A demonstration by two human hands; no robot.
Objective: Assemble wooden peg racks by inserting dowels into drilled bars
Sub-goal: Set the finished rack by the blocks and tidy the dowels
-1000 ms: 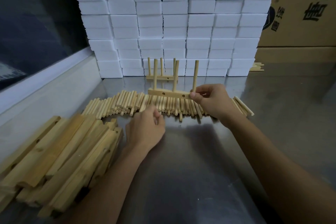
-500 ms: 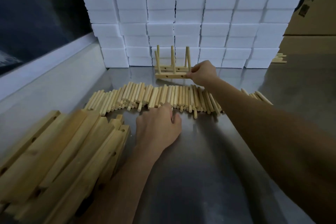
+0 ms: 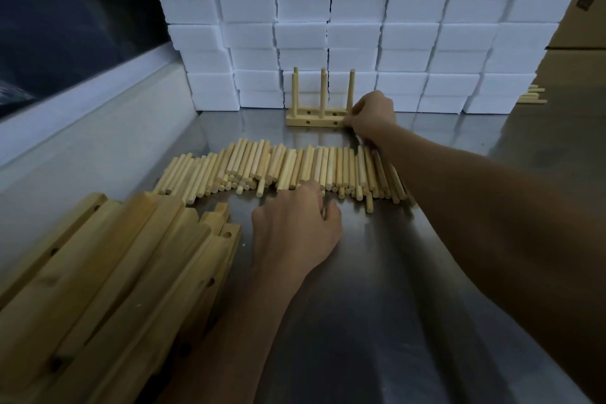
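A finished peg rack (image 3: 314,121) with upright dowels stands on the metal table at the back, just in front of another rack by the white blocks. My right hand (image 3: 372,115) reaches far forward and grips the rack's right end. A long row of loose dowels (image 3: 282,169) lies across the middle of the table. My left hand (image 3: 295,226) rests at the near edge of that row, fingers curled over dowel ends; whether it holds one is hidden. A pile of drilled wooden bars (image 3: 108,289) lies at the near left.
A wall of white foam blocks (image 3: 360,26) closes off the back of the steel table (image 3: 377,305). Cardboard boxes (image 3: 577,43) stand at the right, with a few dowels (image 3: 531,97) beside them. A raised ledge (image 3: 82,128) runs along the left.
My right hand carried the assembled rack from above the dowel row to the back and set it down by the other rack. My left hand stayed at the dowels.
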